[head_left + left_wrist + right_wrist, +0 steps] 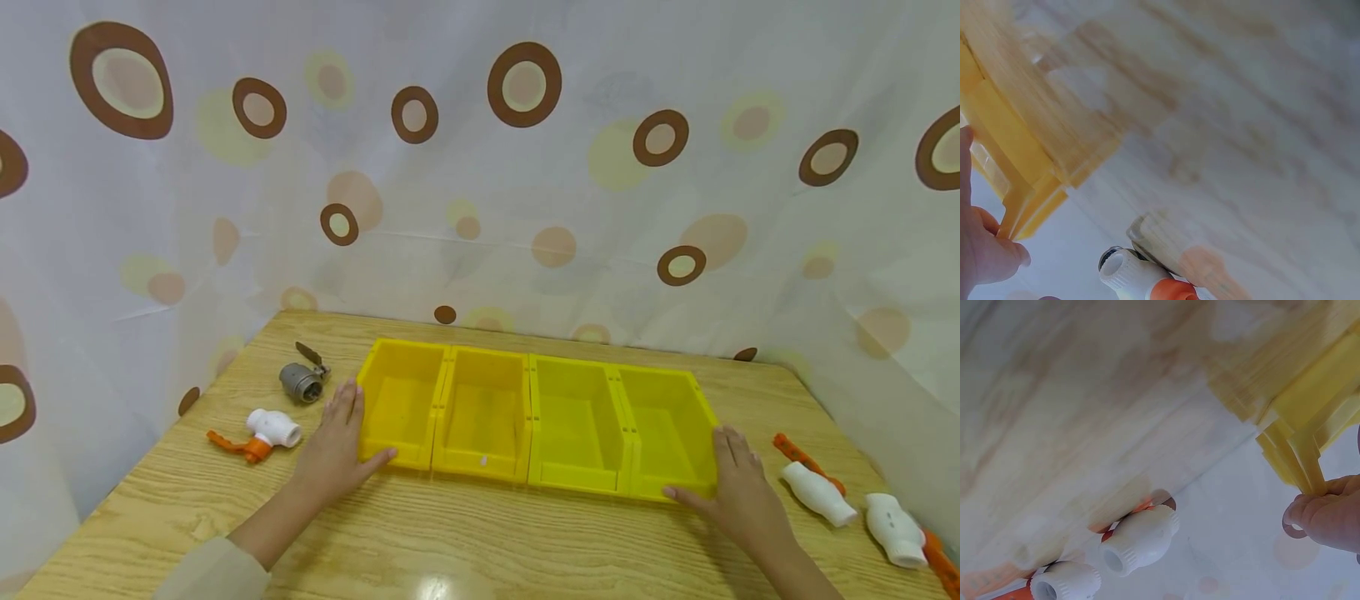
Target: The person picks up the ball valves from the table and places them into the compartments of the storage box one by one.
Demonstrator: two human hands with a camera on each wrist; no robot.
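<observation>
Several yellow plastic storage bins stand side by side in a row on the wooden table. My left hand (333, 442) grips the leftmost yellow bin (401, 404), its fingers along the outer side and its thumb at the front rim. At the other end, my right hand (742, 487) holds the rightmost yellow bin (667, 425) in the same way, thumb on the front edge. Both wrist views show fingertips bent at a bin's edge, the left hand (988, 250) and the right hand (1329, 515). Inside the bins only bare yellow walls and floors show.
Left of the row lie a grey metal ball valve (302, 382) and a white valve (274, 427) with an orange handle. Two more white valves, one nearer (896, 531) and one farther (817, 493), lie to the right. A patterned curtain (480, 183) hangs behind the table (480, 542).
</observation>
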